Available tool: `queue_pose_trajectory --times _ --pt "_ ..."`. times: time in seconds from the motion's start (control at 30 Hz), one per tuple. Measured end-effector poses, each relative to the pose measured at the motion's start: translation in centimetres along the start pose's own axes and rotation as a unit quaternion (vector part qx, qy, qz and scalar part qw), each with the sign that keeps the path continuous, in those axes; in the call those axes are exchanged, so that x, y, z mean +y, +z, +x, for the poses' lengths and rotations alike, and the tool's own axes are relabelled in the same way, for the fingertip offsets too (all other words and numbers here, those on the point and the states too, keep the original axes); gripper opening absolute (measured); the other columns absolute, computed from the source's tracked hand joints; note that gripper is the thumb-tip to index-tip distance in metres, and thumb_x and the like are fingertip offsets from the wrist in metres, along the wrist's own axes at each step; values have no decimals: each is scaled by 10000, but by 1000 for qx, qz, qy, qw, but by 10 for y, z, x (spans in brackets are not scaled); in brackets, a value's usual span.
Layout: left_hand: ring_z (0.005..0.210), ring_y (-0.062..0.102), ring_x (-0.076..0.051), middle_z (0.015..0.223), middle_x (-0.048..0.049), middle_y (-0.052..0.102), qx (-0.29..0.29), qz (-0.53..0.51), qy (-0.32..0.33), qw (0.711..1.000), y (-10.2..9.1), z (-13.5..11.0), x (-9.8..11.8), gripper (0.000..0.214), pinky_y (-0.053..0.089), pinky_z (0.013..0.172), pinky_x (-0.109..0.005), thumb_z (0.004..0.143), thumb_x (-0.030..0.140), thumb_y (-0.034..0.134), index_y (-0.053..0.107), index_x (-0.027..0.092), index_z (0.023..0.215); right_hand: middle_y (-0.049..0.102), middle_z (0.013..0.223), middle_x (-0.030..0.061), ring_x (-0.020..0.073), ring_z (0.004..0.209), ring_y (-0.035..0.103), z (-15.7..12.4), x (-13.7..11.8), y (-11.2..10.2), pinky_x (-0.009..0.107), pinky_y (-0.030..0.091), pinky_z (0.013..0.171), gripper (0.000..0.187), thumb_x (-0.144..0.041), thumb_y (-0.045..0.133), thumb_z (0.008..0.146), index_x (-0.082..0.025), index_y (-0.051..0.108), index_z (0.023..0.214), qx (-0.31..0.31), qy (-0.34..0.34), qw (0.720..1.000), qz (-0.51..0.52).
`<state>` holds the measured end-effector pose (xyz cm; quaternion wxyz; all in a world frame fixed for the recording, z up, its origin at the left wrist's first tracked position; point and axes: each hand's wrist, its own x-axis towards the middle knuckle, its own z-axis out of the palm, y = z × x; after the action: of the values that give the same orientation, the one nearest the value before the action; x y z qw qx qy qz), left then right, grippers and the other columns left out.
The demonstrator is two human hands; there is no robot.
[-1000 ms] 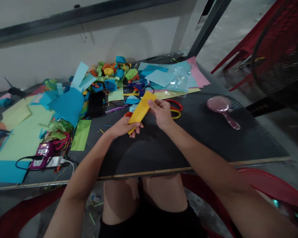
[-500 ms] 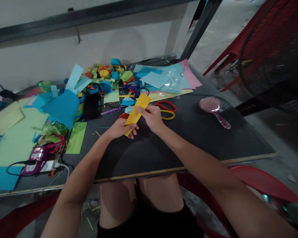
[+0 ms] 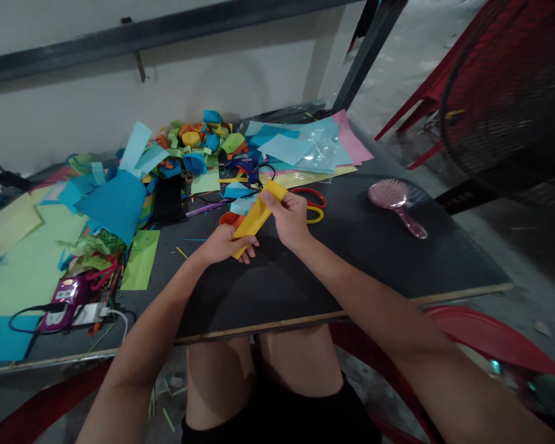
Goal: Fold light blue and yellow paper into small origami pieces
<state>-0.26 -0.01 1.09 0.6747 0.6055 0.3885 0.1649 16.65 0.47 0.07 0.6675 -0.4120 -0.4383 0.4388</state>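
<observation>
A folded strip of yellow paper (image 3: 257, 217) is held tilted above the dark table, between both hands. My left hand (image 3: 225, 244) grips its lower end, thumb on top and fingers beneath. Near the upper end, my right hand (image 3: 287, 216) pinches the strip with its thumb on the face. Just behind the right hand lie scissors (image 3: 315, 213) with red and yellow handles, their blades hidden. Light blue paper pieces (image 3: 239, 205) and an orange paper piece (image 3: 230, 218) rest beyond the strip. A blue glue gun (image 3: 246, 168) lies farther back.
Folded paper pieces (image 3: 192, 145) are heaped along the wall. Coloured sheets (image 3: 300, 148) lie behind, partly under clear plastic. A pink hairbrush (image 3: 394, 200) is on the right. At left are a blue paper cone (image 3: 113, 200), a green sheet (image 3: 141, 259) and a purple device (image 3: 67, 302) with cables.
The right hand has moved slightly right and down with the strip's upper end, so the strip leans more to the right. The left hand keeps its grip. The view has shifted a little.
</observation>
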Motion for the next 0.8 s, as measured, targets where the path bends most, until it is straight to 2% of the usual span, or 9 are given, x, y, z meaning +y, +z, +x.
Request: queue_pose_trajectory --times 0.43,0.53,0.6,0.67,0.7,0.73,0.8 --pt "516 674 -117 649 -68 711 -17 -31 -2 999 1 1 0 277 535 476 -203 858 351 718 681 77 844 740 740 53 237 851 741 0 2 -2 341 608 707 390 -575 712 779 -191 755 832 -14 16 999 35" --pt "528 680 -127 653 -79 719 -18 -39 -8 999 0 -2 3 354 539 483 -203 808 425 759 683 80 831 737 739 54 236 852 739 0 -1 -2 327 606 688 392 -579 709 782 -191 752 823 -26 14 999 31" --pt "566 700 -151 697 -104 740 -43 -40 -25 998 -5 -8 10 456 557 512 -217 724 513 805 700 83 834 733 719 46 225 817 738 -1 -5 -2 317 603 675 395 -589 715 774 -197 753 801 -36 15 999 28" --pt "659 733 -193 808 -148 768 -92 -12 -56 994 -12 -16 20 559 572 553 -232 647 583 828 735 87 889 729 692 36 210 754 733 -3 -8 -2 318 603 673 409 -609 729 751 -201 754 777 -58 26 997 33" --pt "688 739 -207 850 -160 773 -90 6 -60 994 -16 -20 25 594 569 552 -232 630 623 817 749 94 889 729 686 32 204 726 728 -4 -9 -1 321 603 675 421 -621 740 732 -201 756 768 -73 34 996 35" --pt "695 738 -213 851 -160 773 -48 8 -46 998 -20 -23 29 628 571 557 -237 621 673 791 758 99 872 733 688 31 200 704 723 -5 -10 0 323 602 674 435 -632 752 710 -199 759 762 -89 42 995 31" --pt "729 741 -221 878 -159 772 77 -20 -4 997 -25 -26 33 694 579 595 -259 664 759 695 767 107 890 744 712 36 192 679 712 -7 -10 2 318 593 660 460 -644 775 667 -191 763 747 -119 58 991 12"
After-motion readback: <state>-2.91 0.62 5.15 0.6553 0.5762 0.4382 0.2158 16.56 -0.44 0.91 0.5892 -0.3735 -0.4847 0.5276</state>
